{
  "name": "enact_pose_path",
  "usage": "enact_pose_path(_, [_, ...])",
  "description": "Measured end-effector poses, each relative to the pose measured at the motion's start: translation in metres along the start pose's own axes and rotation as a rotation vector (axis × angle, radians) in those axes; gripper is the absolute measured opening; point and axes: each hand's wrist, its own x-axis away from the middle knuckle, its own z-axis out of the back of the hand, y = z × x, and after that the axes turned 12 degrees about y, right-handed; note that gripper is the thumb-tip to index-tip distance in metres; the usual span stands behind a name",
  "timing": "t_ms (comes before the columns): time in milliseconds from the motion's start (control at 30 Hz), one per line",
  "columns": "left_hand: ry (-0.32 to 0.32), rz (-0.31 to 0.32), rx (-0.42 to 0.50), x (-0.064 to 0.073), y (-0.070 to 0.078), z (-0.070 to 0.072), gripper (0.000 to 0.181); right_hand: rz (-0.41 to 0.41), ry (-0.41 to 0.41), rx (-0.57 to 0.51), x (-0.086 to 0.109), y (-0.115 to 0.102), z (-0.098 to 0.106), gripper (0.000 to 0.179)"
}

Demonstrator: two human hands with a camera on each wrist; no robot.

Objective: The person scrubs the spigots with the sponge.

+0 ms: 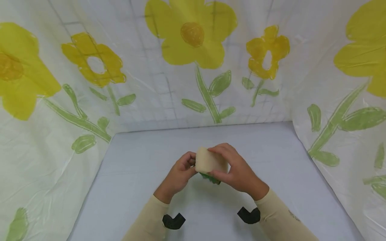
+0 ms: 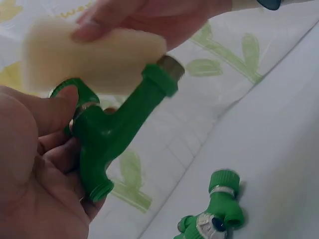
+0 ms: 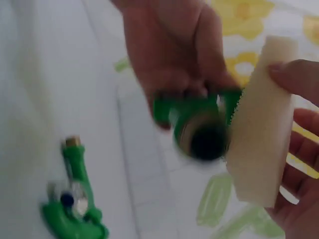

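My left hand (image 1: 178, 175) holds a green tap (image 2: 117, 124), with the thumb (image 2: 62, 102) on its knob. The tap has a metal threaded end, blurred in the right wrist view. My right hand (image 1: 238, 169) grips a thick cream sponge (image 1: 208, 160) between thumb and fingers. In both wrist views the sponge (image 3: 261, 129) lies right up against the knob side of the tap. From the head camera the sponge covers most of the held tap, and some green shows below it.
A second green tap (image 2: 214, 209), with a dark blue spot on its silvery part, lies on the pale table (image 1: 135, 157). White sheets (image 1: 156, 90) painted with yellow flowers hang behind the table and on both sides. Black pieces (image 1: 174, 222) sit by the wrists.
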Motion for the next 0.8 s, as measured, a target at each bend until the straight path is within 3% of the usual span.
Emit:
enact_pose_path(133, [0.042,0.024,-0.011,0.0,-0.001,-0.003,0.032,0.074,-0.043,0.055,-0.003,-0.006,-0.002,0.067])
enact_pose_path(367, [0.111,0.113,-0.05,0.001,0.001,-0.005,0.041,0.047,0.12,0.251,0.002,0.003,-0.008,0.065])
enact_pose_path(600, [0.211,0.163,-0.018,-0.001,0.0,-0.009,0.038,0.218,0.043,0.273,-0.001,-0.003,-0.015,0.07])
enact_pose_path(800, [0.206,0.202,0.067,0.0,-0.002,-0.007,0.043,0.13,0.141,0.332,0.001,0.007,-0.015,0.07])
